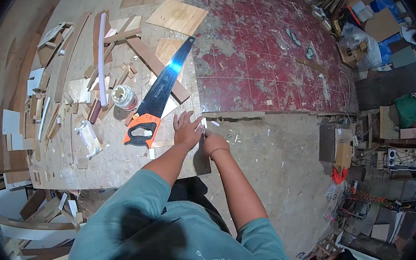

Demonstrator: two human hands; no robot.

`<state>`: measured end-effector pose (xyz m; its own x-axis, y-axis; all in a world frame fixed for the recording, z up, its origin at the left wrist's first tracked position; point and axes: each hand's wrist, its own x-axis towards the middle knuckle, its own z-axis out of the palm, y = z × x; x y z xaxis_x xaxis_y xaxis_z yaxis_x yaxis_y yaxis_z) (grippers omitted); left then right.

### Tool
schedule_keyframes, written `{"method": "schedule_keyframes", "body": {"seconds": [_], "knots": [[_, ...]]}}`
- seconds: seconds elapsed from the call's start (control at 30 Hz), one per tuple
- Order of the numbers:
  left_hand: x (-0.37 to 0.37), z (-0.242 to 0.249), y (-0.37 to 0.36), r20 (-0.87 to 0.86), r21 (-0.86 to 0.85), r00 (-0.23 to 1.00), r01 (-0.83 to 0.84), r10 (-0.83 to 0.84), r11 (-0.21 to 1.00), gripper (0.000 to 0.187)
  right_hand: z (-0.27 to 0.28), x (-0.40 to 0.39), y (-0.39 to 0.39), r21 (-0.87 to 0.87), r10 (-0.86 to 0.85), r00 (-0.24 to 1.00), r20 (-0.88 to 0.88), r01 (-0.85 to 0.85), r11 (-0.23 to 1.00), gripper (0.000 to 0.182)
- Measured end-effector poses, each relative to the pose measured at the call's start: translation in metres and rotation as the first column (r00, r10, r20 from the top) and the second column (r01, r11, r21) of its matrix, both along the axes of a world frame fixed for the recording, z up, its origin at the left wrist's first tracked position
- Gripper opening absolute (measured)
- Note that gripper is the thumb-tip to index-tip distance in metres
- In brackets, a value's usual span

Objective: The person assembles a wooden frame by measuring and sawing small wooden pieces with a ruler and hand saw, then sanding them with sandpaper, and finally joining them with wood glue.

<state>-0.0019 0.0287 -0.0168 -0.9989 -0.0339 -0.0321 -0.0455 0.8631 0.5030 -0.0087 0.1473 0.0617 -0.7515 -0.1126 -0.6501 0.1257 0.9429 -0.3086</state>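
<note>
My left hand [188, 129] lies on the worktable [114, 171] near its right edge, its fingers spread. A small white strip [204, 122] stands out at the table edge between my hands, beside the left fingertips. My right hand [214, 143] is closed at that same edge, just beyond the tabletop; what its fingers grip is hidden. To the left of my left hand rests a handsaw [164, 88] with a dark blade and an orange-and-black handle. An open jar [124, 97], whitish around the rim, stands left of the saw.
Wooden strips [73, 57], a brown board [158, 70] and offcuts cover much of the table. Thin plywood pieces [178, 17] lie at its far end. Small white scraps dot the concrete floor [270, 156] at right. Slippers [293, 36] sit on red tiles [255, 59]; clutter lines the right wall.
</note>
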Motion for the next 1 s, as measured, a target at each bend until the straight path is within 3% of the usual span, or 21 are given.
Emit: {"method": "schedule_keyframes", "body": {"seconds": [0.5, 0.83, 0.9, 0.93, 1.0], "knots": [[0.001, -0.005, 0.001, -0.052, -0.01, 0.999, -0.011, 0.011, 1.0, 0.034, -0.055, 0.045, 0.004, -0.154, -0.212, 0.954, -0.213, 0.182, 0.971, 0.048], [-0.002, -0.005, 0.001, -0.043, 0.017, 0.998, -0.045, 0.045, 0.999, 0.036, -0.07, 0.059, 0.01, -0.166, -0.141, 0.941, -0.307, 0.093, 0.982, 0.049], [-0.003, -0.005, 0.003, -0.064, 0.03, 0.992, -0.104, 0.106, 0.994, 0.054, -0.075, 0.065, 0.009, -0.159, -0.154, 0.935, -0.319, 0.108, 0.981, 0.05], [-0.004, -0.004, 0.005, -0.067, 0.021, 0.993, -0.1, 0.101, 0.995, 0.054, -0.076, 0.066, 0.008, -0.168, -0.161, 0.934, -0.319, 0.111, 0.979, 0.05], [-0.009, 0.001, 0.012, -0.037, -0.047, 0.973, -0.23, 0.229, 0.972, 0.079, -0.078, 0.069, 0.008, -0.185, -0.177, 0.931, -0.319, 0.122, 0.975, 0.051]]}}
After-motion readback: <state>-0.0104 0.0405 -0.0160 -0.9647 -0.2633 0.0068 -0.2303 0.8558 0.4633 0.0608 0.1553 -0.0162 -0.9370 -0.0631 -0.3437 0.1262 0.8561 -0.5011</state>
